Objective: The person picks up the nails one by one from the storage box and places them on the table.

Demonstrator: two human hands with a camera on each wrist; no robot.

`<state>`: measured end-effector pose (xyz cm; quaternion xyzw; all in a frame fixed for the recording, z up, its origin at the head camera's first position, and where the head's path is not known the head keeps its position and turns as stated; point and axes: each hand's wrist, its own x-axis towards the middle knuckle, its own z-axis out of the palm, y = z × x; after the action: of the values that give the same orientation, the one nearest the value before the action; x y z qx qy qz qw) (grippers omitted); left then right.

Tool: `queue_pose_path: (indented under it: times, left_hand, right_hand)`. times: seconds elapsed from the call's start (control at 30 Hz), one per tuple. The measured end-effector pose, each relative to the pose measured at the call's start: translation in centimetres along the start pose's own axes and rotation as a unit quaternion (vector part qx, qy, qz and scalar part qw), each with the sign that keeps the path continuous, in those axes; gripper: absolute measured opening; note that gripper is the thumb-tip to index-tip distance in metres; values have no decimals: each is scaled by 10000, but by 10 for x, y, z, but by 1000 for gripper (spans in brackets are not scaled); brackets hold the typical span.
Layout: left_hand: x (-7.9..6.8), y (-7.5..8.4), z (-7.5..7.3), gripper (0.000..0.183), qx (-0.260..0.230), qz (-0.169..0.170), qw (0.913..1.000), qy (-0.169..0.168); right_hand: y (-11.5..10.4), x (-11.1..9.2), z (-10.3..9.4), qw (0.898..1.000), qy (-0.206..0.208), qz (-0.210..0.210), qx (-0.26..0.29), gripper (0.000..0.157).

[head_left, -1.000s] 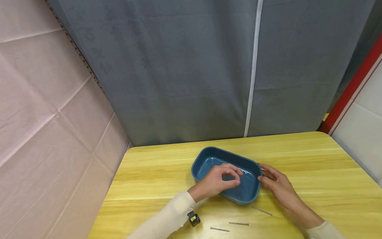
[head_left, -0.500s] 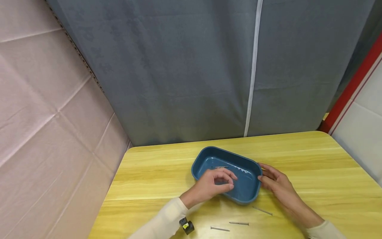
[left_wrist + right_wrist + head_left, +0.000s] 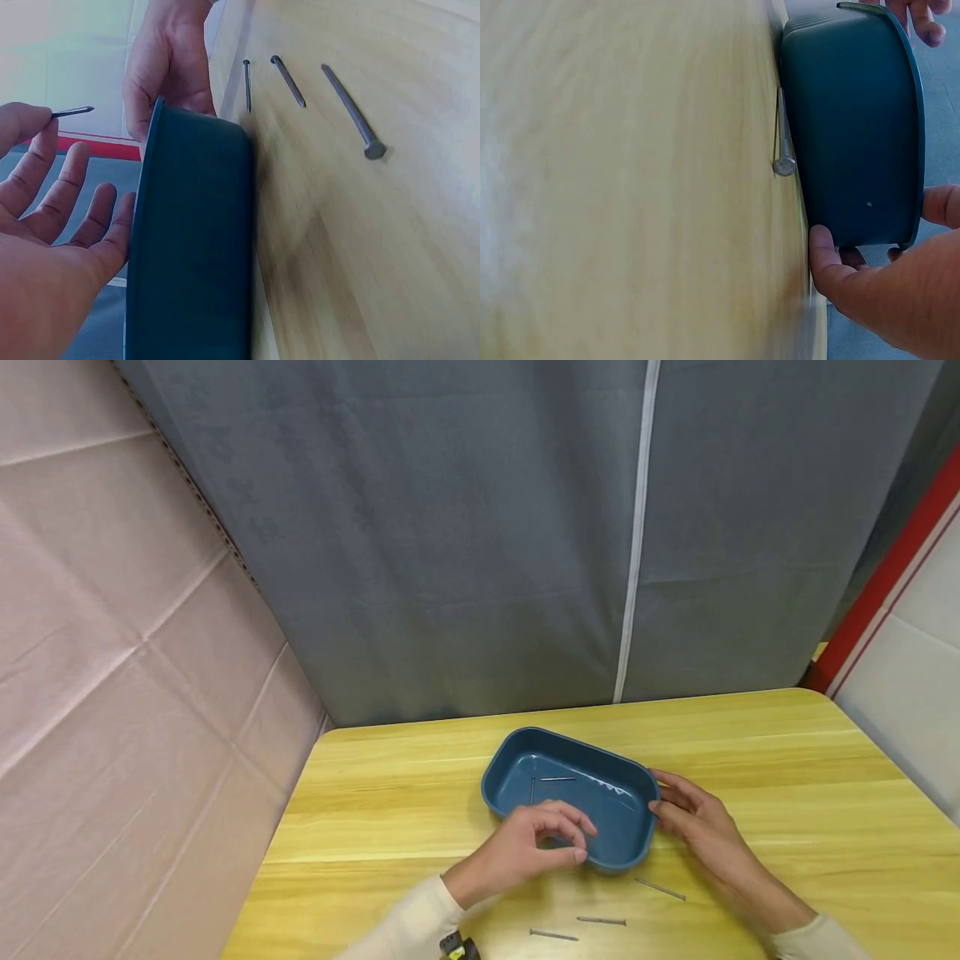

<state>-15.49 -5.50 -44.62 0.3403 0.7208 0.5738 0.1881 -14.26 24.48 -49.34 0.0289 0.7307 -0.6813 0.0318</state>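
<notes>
My left hand (image 3: 534,845) hovers over the near rim of a dark blue plastic tray (image 3: 622,843). In the left wrist view, its thumb and index finger pinch a small nail (image 3: 73,112) by one end, with the point sticking out; the other fingers are spread loosely near the tray rim. My right hand (image 3: 701,827) grips the tray's right end, fingers and thumb at the rim and wall, as the right wrist view also shows. Inside the tray lie two nails, one crosswise (image 3: 557,778) and one lengthwise (image 3: 532,791), partly hidden by the left hand.
Three loose nails lie on the wood-grain table (image 3: 360,827) in front of the tray: a left one (image 3: 553,935), a middle one (image 3: 601,921) and a right one (image 3: 660,889) near the right forearm. A grey curtain (image 3: 465,543) hangs behind the table's far edge.
My left hand has drawn back toward the near left, from over the tray's middle to its near rim, uncovering two nails inside. The right hand and tray have stayed in place.
</notes>
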Motion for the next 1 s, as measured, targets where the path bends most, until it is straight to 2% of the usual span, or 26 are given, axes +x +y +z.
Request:
queue_pose_path:
  times: [0.1, 0.3, 0.4, 0.63, 0.87, 1.0]
  left_hand:
    - [-4, 4, 2, 7, 31, 51, 9999, -84]
    - [-13, 8, 9, 2, 549, 448, 9969, -353]
    - [-16, 9, 11, 4, 969, 702, 9915, -511]
    - [-23, 8, 17, 3, 1493, 808, 9806, -984]
    - [-26, -4, 24, 6, 2516, 1257, 9515, -1245]
    - [-28, -7, 28, 7, 2740, 1338, 9429, -1341]
  right_hand:
    - [0, 0, 0, 10000, -6, -10, 12, 62]
    - [0, 0, -1, 10000, -13, -54, 22, 61]
    - [0, 0, -1, 10000, -19, -74, 11, 61]
    - [-3, 0, -1, 10000, -31, -70, -7, 60]
    - [-3, 1, -1, 9999, -34, -101, -8, 60]
    - [-3, 0, -1, 10000, -32, -41, 17, 61]
